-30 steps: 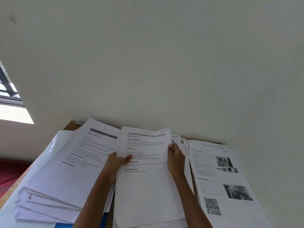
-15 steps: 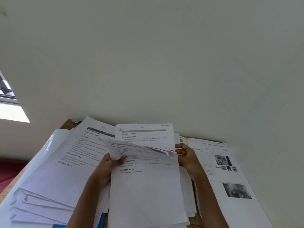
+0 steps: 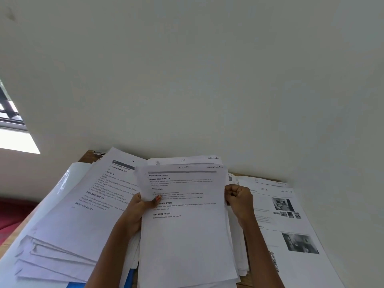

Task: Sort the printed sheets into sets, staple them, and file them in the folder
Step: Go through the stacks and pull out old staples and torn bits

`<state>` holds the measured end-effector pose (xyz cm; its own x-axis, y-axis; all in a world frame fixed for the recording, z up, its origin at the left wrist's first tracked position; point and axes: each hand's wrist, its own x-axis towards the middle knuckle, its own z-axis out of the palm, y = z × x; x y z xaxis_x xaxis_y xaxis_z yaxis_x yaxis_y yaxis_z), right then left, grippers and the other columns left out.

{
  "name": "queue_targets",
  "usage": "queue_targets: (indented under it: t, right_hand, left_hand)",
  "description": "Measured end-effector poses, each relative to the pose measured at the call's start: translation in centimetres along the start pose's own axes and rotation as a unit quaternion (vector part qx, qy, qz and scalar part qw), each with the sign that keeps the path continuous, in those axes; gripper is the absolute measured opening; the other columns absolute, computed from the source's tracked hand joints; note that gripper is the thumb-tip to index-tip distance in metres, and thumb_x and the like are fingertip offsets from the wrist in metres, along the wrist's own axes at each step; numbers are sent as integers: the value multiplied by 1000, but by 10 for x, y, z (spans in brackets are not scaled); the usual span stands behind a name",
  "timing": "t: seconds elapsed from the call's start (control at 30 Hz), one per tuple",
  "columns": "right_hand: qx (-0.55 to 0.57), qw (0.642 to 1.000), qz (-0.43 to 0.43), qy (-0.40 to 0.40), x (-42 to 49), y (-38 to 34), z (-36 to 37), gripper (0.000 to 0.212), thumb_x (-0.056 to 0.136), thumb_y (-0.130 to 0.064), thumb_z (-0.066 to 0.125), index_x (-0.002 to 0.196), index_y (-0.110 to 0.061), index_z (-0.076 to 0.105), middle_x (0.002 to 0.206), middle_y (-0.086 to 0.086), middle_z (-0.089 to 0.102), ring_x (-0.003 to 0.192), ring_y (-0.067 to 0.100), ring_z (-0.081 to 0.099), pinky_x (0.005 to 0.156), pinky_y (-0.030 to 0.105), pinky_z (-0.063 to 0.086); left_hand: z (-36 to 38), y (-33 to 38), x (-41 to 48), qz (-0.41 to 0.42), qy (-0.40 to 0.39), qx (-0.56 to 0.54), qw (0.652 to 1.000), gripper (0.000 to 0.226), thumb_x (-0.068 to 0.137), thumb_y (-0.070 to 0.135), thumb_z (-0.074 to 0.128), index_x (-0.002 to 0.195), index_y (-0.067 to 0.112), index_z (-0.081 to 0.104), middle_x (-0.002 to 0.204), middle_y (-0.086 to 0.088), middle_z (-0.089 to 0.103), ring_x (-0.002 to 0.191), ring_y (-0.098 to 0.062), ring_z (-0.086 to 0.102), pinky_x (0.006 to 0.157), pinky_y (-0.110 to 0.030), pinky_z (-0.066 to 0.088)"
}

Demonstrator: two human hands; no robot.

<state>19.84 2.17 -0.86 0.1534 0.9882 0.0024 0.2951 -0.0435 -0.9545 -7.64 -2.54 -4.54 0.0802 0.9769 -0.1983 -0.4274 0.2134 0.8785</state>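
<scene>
The wooden table [image 3: 86,157] along the bottom of the frame is buried under paper, and that crowding is the main hazard: three piles lie edge over edge, so sheets could slide from one set into another. The fanned stack [image 3: 83,215] at lower left is the loosest, its corners splayed towards the table's near edge, and a nudge from a forearm could spill it. The photo-printed stack [image 3: 291,229] at lower right sits just beside the middle stack [image 3: 239,256], so pages could creep across unnoticed. At centre the top sheet [image 3: 185,235], headed with a pillow-cover title, is raised off the middle stack. The left hand [image 3: 135,213] grips its left edge with the thumb on the print and the fingers beneath, which may crease the margin or pick up two pages at once. The right hand [image 3: 240,199] is curled tight at the sheet's right edge; whether it pinches any paper cannot be told. A blue corner [image 3: 129,275], probably the folder, peeks from under the piles at bottom centre, and pulling it free could drag the sets apart.
</scene>
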Motion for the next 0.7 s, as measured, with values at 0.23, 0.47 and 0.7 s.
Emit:
queue_targets:
  t: [0.23,0.47,0.7]
  right_hand:
    - [-25,998,-16,63,-4,-1,4,22,76,6,69,74,-16,66,73,1,71,63,7,63,70,33,55]
    - [2,986,-27,165,-2,-1,-4,6,85,-7,67,84,-10,62,74,-5,65,67,4,60,60,4,39]
    - [22,909,-85,407,7,-9,-49,21,89,4,46,106,-6,54,67,1,54,60,8,50,53,17,32]
  left_hand:
    - [2,0,0,-3,27,25,999,95,28,38,98,110,3,67,105,-21,71,89,-37,71,66,-44,60]
    - [2,1,0,-9,43,3,999,53,62,15,78,112,3,66,107,-21,71,88,-36,71,65,-42,60]
    - [1,1,2,-13,59,-5,998,57,62,15,77,117,2,64,108,-19,71,94,-39,70,70,-45,60]
